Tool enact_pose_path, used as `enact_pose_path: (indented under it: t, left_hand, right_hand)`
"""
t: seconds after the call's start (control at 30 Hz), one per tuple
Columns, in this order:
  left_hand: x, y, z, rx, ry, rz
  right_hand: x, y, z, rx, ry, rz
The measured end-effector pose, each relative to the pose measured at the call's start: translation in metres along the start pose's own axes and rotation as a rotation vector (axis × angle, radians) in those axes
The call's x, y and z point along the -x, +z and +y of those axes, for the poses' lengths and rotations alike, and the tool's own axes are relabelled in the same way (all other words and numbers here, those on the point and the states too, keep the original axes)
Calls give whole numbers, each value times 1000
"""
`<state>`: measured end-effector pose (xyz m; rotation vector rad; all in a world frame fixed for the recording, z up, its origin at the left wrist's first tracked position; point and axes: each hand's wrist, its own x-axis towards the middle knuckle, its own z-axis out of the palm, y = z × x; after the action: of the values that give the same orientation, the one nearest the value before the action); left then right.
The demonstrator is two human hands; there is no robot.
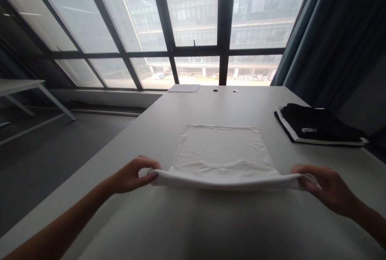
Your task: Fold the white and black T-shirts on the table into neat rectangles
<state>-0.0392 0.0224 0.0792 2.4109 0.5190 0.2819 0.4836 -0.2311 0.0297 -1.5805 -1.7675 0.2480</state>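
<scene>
A white T-shirt (223,145) lies on the pale table (144,220), its far part flat and its near part folded over. The near edge is lifted a little off the tabletop and stretched between my two hands, sagging slightly in the middle. At the left end of that edge, my left hand (134,175) pinches the cloth between thumb and fingers. My right hand (327,187) grips the opposite end the same way. A curved neckline shows across the shirt's middle, just beyond the raised fold.
A stack of folded clothes (319,125), black on top with white beneath, sits at the table's right. White sheets (183,88) lie at the far left edge, near two round cable holes. Behind are large windows (194,7) and a blue curtain (322,31). Another table (21,86) stands left.
</scene>
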Motion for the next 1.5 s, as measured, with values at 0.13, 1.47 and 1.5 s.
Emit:
enact_pose_path:
  t: [0.13,1.47,1.5]
  left_hand:
    - [-38,-24,-9,66,-89,177]
    - [-200,9,-156,-196,-391,529]
    - [-201,10,-157,-220,-410,547]
  right_hand:
    - [-47,-8,6,-44,159,179]
    - [-199,83,133,133,454,313]
    - [-201,84,134,156,472,312]
